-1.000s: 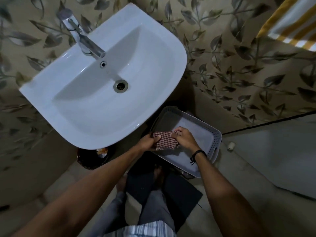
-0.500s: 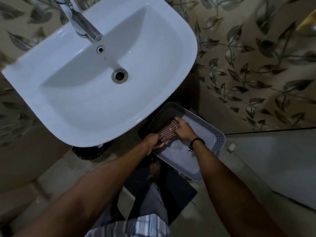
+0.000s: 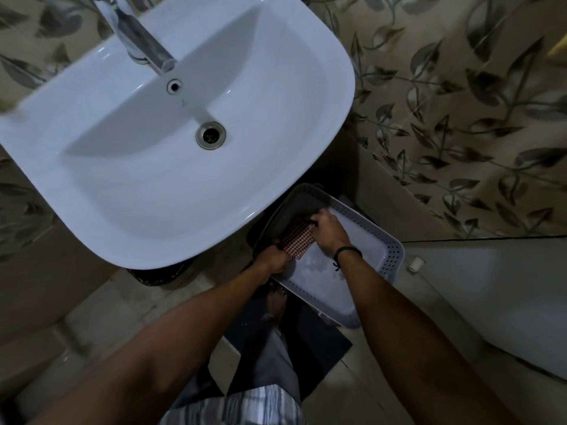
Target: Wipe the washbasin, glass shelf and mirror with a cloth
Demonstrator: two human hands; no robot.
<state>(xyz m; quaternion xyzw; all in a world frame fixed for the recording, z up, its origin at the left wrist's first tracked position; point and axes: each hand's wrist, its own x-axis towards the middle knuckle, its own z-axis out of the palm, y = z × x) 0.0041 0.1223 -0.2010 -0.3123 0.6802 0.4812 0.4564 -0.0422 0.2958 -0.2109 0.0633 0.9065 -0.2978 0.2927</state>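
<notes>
- Our left hand (image 3: 274, 259) and right hand (image 3: 329, 230) each clamp one end of the checked cloth (image 3: 297, 238).
- The cloth is held low in the basket (image 3: 390, 256), at its corner beneath the washbasin (image 3: 276, 124) rim.
- We should fold it into a flat pad, then lift it clear.

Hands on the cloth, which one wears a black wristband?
The right hand, gripping the far end of the checked cloth; the left hand, at the near end, has a bare wrist.
</notes>
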